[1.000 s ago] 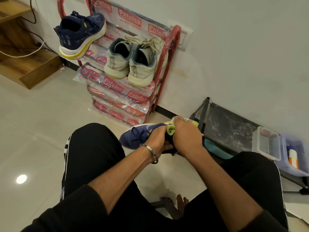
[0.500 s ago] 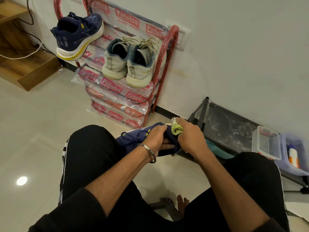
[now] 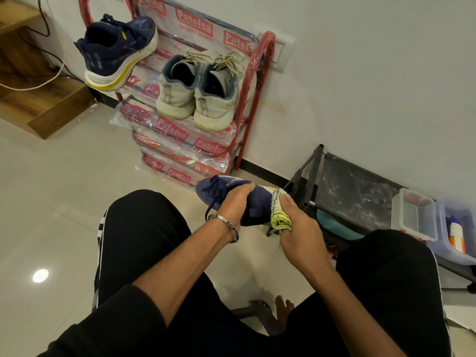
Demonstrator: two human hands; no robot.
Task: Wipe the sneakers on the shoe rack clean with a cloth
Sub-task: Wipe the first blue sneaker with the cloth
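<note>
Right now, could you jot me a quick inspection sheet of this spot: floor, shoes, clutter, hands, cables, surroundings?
Surface: glossy pale tiled floor.
Job's things: navy sneaker in hand; its mate tilted on the red shoe rack beside a pale grey pair; yellow-green cloth.
Clutter: clear tub, lilac bin with a bottle, teal item under the black rack.
Hands: left hand grips the sneaker; right hand presses the cloth on it.
Cables: black and white leads by the wooden steps.
Surroundings: white wall with a switch plate.
</note>
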